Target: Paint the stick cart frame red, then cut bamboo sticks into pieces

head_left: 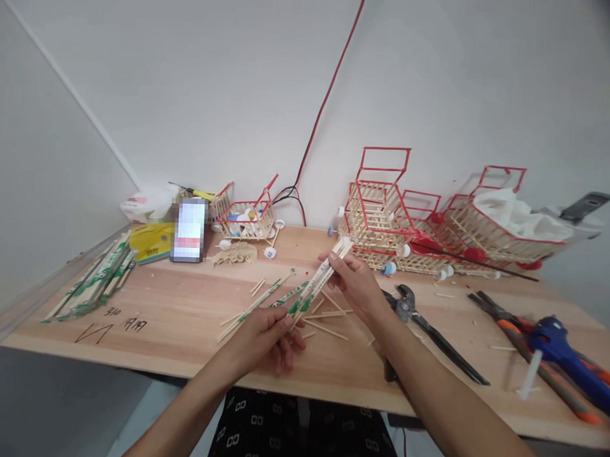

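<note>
A small bunch of paper-wrapped chopsticks (314, 280), white with green print, is held slanting above the table. My right hand (350, 278) pinches its upper end. At the lower end, the fingers of my left hand (275, 331) close around it. Below and beside my hands lie loose bare sticks (326, 329) and another green-printed wrapper (267, 296). Right of my right hand rests a cutter with black handles (431, 329).
Model shopping carts made of sticks with red trim (380, 218) stand along the wall. A blue glue gun (556, 340) and orange-handled pliers (516, 339) lie at right. Left are wrapped chopsticks (96, 281), a phone (189, 231) and a yellow packet (152, 242). A clear panel edges the left.
</note>
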Action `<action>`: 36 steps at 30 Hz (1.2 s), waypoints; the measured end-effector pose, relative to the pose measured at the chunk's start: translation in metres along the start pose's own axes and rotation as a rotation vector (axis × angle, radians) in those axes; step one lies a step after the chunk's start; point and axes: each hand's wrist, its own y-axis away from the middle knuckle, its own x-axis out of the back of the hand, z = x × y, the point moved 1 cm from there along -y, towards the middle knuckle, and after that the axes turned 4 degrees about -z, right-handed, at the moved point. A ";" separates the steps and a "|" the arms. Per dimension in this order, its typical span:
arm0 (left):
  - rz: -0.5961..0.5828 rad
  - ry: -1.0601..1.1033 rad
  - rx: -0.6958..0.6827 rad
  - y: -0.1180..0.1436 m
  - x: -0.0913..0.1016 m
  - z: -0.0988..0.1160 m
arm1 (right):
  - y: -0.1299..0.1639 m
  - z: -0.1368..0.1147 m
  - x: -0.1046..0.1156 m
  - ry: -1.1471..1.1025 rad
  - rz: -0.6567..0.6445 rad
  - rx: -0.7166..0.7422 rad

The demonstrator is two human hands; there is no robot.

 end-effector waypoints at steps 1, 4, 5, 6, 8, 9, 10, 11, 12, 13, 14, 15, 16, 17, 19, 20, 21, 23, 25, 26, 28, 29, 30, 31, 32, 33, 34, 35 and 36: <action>0.010 0.017 -0.002 -0.001 -0.001 -0.003 | 0.001 0.000 -0.002 -0.022 -0.011 -0.016; 0.037 0.053 -0.022 -0.006 -0.006 -0.007 | 0.002 -0.001 -0.008 -0.054 -0.016 -0.063; 0.047 0.063 -0.030 -0.008 -0.007 -0.007 | 0.002 -0.001 -0.009 -0.058 -0.015 -0.073; 0.060 0.072 -0.040 -0.009 -0.009 -0.007 | 0.002 -0.001 -0.009 -0.061 -0.015 -0.079; 0.086 0.086 -0.063 -0.011 -0.011 -0.005 | 0.001 -0.001 -0.008 -0.066 -0.020 -0.082; 0.093 0.093 -0.073 -0.012 -0.012 -0.005 | 0.001 -0.001 -0.008 -0.064 -0.022 -0.078; 0.093 0.098 -0.078 -0.013 -0.013 -0.003 | 0.001 -0.001 -0.007 -0.059 -0.022 -0.068; 0.086 0.102 -0.077 -0.014 -0.014 -0.002 | 0.001 -0.002 -0.006 -0.052 -0.018 -0.053; 0.073 0.103 -0.069 -0.014 -0.015 -0.001 | 0.001 -0.004 -0.004 -0.048 -0.007 -0.032; 0.059 0.102 -0.059 -0.014 -0.016 0.000 | 0.001 -0.005 -0.003 -0.048 0.009 -0.008; 0.047 0.097 -0.048 -0.014 -0.017 0.001 | 0.001 -0.007 -0.002 -0.052 0.027 0.015; 0.042 0.089 -0.042 -0.013 -0.018 0.001 | 0.001 -0.009 -0.001 -0.057 0.041 0.036; 0.047 0.079 -0.041 -0.013 -0.019 0.002 | 0.001 -0.012 -0.001 -0.064 0.050 0.055; 0.056 0.066 -0.044 -0.012 -0.020 0.002 | 0.002 -0.014 -0.001 -0.075 0.049 0.072; 0.080 0.038 -0.051 -0.011 -0.023 0.002 | 0.004 -0.020 -0.004 -0.116 0.015 0.106; 0.086 0.027 -0.052 -0.011 -0.024 0.001 | 0.005 -0.022 -0.007 -0.145 -0.007 0.119; 0.086 0.020 -0.053 -0.012 -0.026 0.001 | 0.006 -0.024 -0.009 -0.171 -0.026 0.124; 0.081 0.015 -0.056 -0.015 -0.030 -0.001 | 0.009 -0.027 -0.014 -0.195 -0.054 0.109; 0.096 0.011 -0.072 -0.019 -0.034 -0.002 | 0.010 -0.028 -0.018 -0.185 -0.082 0.083; 0.107 0.010 -0.081 -0.021 -0.036 -0.003 | 0.011 -0.027 -0.020 -0.179 -0.100 0.077; 0.125 0.005 -0.093 -0.024 -0.038 -0.006 | 0.011 -0.027 -0.021 -0.171 -0.133 0.079; 0.130 0.002 -0.094 -0.025 -0.039 -0.007 | 0.011 -0.026 -0.021 -0.163 -0.141 0.083; 0.131 0.000 -0.095 -0.026 -0.039 -0.007 | 0.012 -0.025 -0.022 -0.154 -0.139 0.086; 0.132 0.000 -0.096 -0.026 -0.039 -0.006 | 0.012 -0.024 -0.022 -0.142 -0.133 0.085; 0.136 0.001 -0.101 -0.027 -0.040 -0.005 | 0.014 -0.022 -0.023 -0.125 -0.130 0.075; 0.139 0.002 -0.108 -0.027 -0.040 -0.002 | 0.015 -0.020 -0.025 -0.104 -0.143 0.051; 0.147 0.000 -0.120 -0.028 -0.040 0.001 | 0.017 -0.017 -0.027 -0.085 -0.171 0.014; 0.159 -0.005 -0.138 -0.030 -0.041 0.006 | 0.020 -0.014 -0.029 -0.065 -0.217 -0.037; 0.173 -0.011 -0.161 -0.032 -0.041 0.010 | 0.022 -0.012 -0.032 -0.052 -0.283 -0.100</action>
